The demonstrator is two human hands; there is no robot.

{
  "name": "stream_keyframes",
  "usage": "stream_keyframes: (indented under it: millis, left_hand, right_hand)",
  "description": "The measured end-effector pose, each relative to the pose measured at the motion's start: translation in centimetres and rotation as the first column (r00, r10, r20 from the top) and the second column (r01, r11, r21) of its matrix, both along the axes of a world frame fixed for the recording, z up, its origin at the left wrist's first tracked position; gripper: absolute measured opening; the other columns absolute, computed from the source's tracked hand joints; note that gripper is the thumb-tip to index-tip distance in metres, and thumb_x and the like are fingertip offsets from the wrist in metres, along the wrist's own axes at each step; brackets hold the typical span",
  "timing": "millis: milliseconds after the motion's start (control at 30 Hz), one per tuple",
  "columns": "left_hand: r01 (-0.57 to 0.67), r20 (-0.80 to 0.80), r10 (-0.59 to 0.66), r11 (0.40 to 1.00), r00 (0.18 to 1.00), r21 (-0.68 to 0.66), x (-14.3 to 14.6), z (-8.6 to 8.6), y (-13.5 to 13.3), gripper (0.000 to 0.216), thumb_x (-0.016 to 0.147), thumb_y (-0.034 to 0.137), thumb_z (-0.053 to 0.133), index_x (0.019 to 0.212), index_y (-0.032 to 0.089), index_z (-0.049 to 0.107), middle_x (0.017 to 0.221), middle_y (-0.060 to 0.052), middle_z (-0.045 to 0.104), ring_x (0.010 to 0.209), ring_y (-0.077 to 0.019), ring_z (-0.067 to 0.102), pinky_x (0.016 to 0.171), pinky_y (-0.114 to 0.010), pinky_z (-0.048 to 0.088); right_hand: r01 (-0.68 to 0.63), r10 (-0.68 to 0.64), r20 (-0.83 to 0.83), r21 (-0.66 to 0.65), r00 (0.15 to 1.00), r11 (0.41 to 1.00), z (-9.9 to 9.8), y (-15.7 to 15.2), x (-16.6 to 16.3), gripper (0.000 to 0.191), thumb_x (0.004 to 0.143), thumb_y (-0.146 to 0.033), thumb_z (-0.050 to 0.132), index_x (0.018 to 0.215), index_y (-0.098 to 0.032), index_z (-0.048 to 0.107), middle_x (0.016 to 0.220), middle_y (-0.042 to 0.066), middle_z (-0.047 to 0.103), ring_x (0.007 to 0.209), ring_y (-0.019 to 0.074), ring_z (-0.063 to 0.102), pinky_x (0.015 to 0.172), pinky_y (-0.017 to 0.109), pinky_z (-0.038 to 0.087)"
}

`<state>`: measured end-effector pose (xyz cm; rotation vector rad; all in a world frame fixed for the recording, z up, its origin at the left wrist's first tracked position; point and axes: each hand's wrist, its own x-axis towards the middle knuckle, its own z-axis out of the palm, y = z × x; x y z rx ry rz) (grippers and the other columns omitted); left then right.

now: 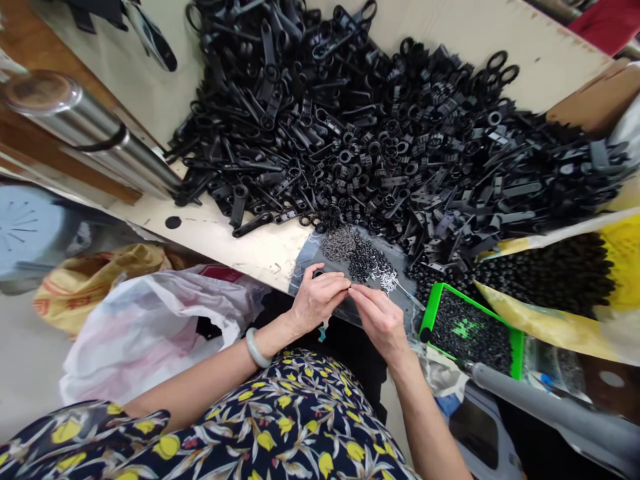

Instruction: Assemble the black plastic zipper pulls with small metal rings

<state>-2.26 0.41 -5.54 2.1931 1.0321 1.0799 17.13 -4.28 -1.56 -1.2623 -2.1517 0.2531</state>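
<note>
My left hand (320, 295) and my right hand (381, 321) meet fingertip to fingertip over the table's front edge. Both are closed in a pinch on a small black part (349, 289), mostly hidden by the fingers and too tiny to name further. Just beyond them, a clear plastic sheet (305, 257) bears a heap of small grey-brown pieces (338, 243), a heap of small black pieces (369, 260) and a cluster of thin white pins (387, 279). Behind these spreads a large pile of black plastic parts (345, 133), with long handle-like pieces, rings and clips.
A green tray (517, 353) of tiny black pieces stands at right, beside a yellow-white sack (530, 313) of black parts. At left are a steel flask (90, 120), scissors-like tool handles (153, 40), a white plastic bag (125, 333) and a blue stool (30, 230).
</note>
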Motion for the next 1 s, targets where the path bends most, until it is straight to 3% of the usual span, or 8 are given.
stream_keyframes:
  millis: [167, 367, 467, 533, 633, 800, 933, 1000]
  left_hand:
    - [-0.009, -0.001, 0.009, 1.000, 1.000, -0.024, 0.2, 0.2, 0.1, 0.014, 0.104, 0.030, 0.061, 0.110, 0.024, 0.072, 0.104, -0.001, 0.083, 0.109, -0.0214, 0.077, 0.112, -0.048, 0.036]
    - [-0.017, -0.010, 0.017, 0.999, 1.000, -0.045, 0.2, 0.3, 0.1, 0.020, 0.104, 0.033, 0.061, 0.118, 0.026, 0.073, 0.111, -0.003, 0.083, 0.110, -0.0213, 0.076, 0.114, -0.048, 0.035]
    - [-0.009, -0.003, 0.009, 0.999, 1.000, -0.053, 0.2, 0.4, 0.1, 0.018, 0.104, 0.033, 0.062, 0.112, 0.026, 0.076, 0.109, -0.002, 0.083, 0.110, -0.0210, 0.076, 0.115, -0.048, 0.033]
    - [0.004, -0.001, -0.004, 0.998, 1.000, -0.063, 0.2, 0.5, 0.2, 0.015, 0.103, 0.032, 0.063, 0.109, 0.026, 0.076, 0.107, -0.002, 0.083, 0.110, -0.0211, 0.075, 0.115, -0.049, 0.032]
    - [0.022, -0.006, -0.023, 0.995, 1.000, -0.099, 0.1, 0.8, 0.3, 0.012, 0.101, 0.031, 0.065, 0.106, 0.026, 0.075, 0.105, -0.001, 0.083, 0.109, -0.0207, 0.074, 0.114, -0.049, 0.030]
    - [0.038, -0.017, -0.042, 0.980, 0.999, -0.193, 0.1, 1.5, 0.5, 0.010, 0.100, 0.031, 0.066, 0.104, 0.026, 0.073, 0.106, 0.000, 0.082, 0.108, -0.0197, 0.072, 0.112, -0.047, 0.029]
    - [0.027, -0.003, -0.028, 0.971, 1.000, -0.237, 0.1, 1.8, 0.6, 0.009, 0.099, 0.030, 0.066, 0.103, 0.026, 0.073, 0.106, 0.000, 0.081, 0.107, -0.0199, 0.071, 0.111, -0.047, 0.030]
    - [0.033, 0.002, -0.034, 0.965, 0.999, -0.260, 0.1, 2.0, 0.7, 0.008, 0.099, 0.029, 0.067, 0.102, 0.025, 0.074, 0.104, 0.001, 0.081, 0.106, -0.0197, 0.070, 0.110, -0.047, 0.029]
  right_hand:
    - [0.116, -0.120, -0.050, -0.065, 0.992, 0.991, 1.3, -2.5, -0.4, 0.048, 0.101, -0.008, 0.059, 0.145, -0.026, 0.061, 0.132, 0.009, 0.073, 0.117, 0.0213, 0.073, 0.102, 0.037, 0.061]
    - [0.379, -0.387, -0.066, -0.113, 0.920, 0.919, 2.2, -13.3, 2.2, 0.034, 0.095, -0.010, 0.068, 0.126, -0.025, 0.074, 0.106, 0.006, 0.080, 0.092, 0.0206, 0.077, 0.085, 0.033, 0.063]
    - [0.743, -0.757, -0.279, -0.177, 0.591, 0.645, 2.1, -17.1, 5.3, 0.018, 0.094, -0.026, 0.071, 0.112, -0.022, 0.076, 0.094, 0.006, 0.076, 0.078, 0.0215, 0.074, 0.074, 0.036, 0.063]
    - [0.811, -0.780, -0.498, -0.227, 0.379, 0.539, 2.4, -17.1, 7.5, 0.034, 0.088, -0.039, 0.078, 0.119, -0.026, 0.068, 0.103, 0.005, 0.073, 0.090, 0.0255, 0.074, 0.082, 0.044, 0.064]
    - [0.694, -0.648, -0.668, -0.269, 0.365, 0.668, 3.7, -13.6, 9.5, 0.070, 0.069, -0.045, 0.091, 0.129, -0.031, 0.058, 0.127, 0.007, 0.068, 0.113, 0.0295, 0.071, 0.095, 0.053, 0.060]
    - [0.516, -0.515, -0.711, -0.247, 0.479, 0.820, 6.3, -6.1, 7.4, 0.035, 0.085, -0.039, 0.077, 0.114, -0.022, 0.065, 0.082, 0.000, 0.069, 0.057, 0.0167, 0.063, 0.065, 0.044, 0.064]
    - [0.271, -0.347, -0.780, -0.235, 0.520, 0.934, 6.7, -1.7, 2.7, 0.055, 0.086, -0.032, 0.079, 0.132, -0.031, 0.050, 0.094, -0.002, 0.071, 0.063, 0.0174, 0.069, 0.076, 0.052, 0.068]
    - [0.170, -0.257, -0.792, -0.195, 0.554, 0.966, 6.4, 0.1, 0.5, 0.047, 0.088, -0.034, 0.078, 0.127, -0.029, 0.051, 0.088, -0.003, 0.069, 0.060, 0.0173, 0.068, 0.077, 0.052, 0.068]
